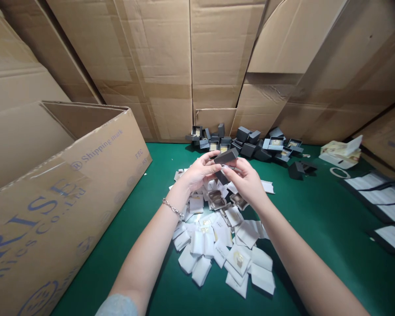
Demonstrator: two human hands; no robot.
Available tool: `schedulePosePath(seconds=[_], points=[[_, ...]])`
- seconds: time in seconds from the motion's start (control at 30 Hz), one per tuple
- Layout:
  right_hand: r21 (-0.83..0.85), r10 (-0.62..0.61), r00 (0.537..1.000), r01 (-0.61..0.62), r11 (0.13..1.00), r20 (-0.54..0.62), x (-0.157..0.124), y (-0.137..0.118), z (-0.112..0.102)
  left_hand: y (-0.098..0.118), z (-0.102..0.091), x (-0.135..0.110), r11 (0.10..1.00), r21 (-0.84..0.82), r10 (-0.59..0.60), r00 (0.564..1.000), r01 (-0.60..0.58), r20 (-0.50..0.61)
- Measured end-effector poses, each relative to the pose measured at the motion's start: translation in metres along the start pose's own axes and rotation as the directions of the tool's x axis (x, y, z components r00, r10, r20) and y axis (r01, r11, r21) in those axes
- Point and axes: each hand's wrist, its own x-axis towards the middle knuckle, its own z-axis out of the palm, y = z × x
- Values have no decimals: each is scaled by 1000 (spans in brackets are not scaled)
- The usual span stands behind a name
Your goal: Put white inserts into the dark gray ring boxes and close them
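Both of my hands are closed around a small black jewelry box (pixel 227 156) above the middle of the table. My left hand (pixel 200 172) grips it from the left, and a chain bracelet (pixel 173 209) circles that wrist. From the right, my right hand (pixel 245 177) has its thumb and fingers on the same box. The lid looks tilted up from the base, but what is inside is hidden. Below my hands spreads a pile of white paper packets (pixel 202 243), some with gold-coloured pieces showing on them.
Several dark small boxes (pixel 248 149), some open, are heaped at the back against cardboard walls. A large open carton (pixel 95 175) stands at left. At right are a tissue pack (pixel 340 153), a tape ring (pixel 340 172) and black-edged trays of white slips (pixel 378 197).
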Motion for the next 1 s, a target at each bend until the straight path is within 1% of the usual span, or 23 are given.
schedulePosePath(seconds=[0.03, 0.1, 0.23, 0.3, 0.37, 0.43, 0.57, 0.7, 0.77, 0.9, 1.0], points=[[-74, -59, 997, 55, 996, -45, -1, -1, 0, 0, 0, 0, 1000, -8, -8, 1000, 8, -4], [-180, -148, 985, 130, 975, -88, -2, -3, 0, 1, 0, -1, 999, -27, -19, 1000, 19, -12], [-323, -219, 969, 172, 931, -113, -4, -5, 0, 1, 0, -1, 999, -46, -29, 999, 28, -16], [-374, -265, 960, 212, 903, -94, -6, -5, 1, 0, -1, -1, 999, -44, -31, 999, 30, -15], [-380, -299, 953, 261, 887, -42, -7, -5, 2, -1, -2, -1, 999, -46, -30, 1000, 30, -2], [-378, -308, 951, 281, 882, -11, -8, -5, 3, -1, -4, -1, 998, -49, -36, 999, 36, 16], [-399, -318, 947, 278, 874, -36, -10, -5, 4, 1, -5, -2, 997, -59, -54, 998, 55, 15], [-415, -431, 901, 375, 829, -45, -11, -6, 6, 5, -2, -5, 993, -92, -73, 997, 74, 11], [-415, -434, 899, 374, 829, -56, -13, -8, 8, 7, -1, -6, 992, -97, -84, 996, 85, 17], [-390, -344, 936, 292, 873, -68, -15, -12, 11, 8, 2, -8, 995, -71, -74, 997, 74, 5], [-377, -314, 946, 263, 888, -80, -14, -13, 12, 6, 3, -7, 996, -61, -66, 998, 66, 7]])
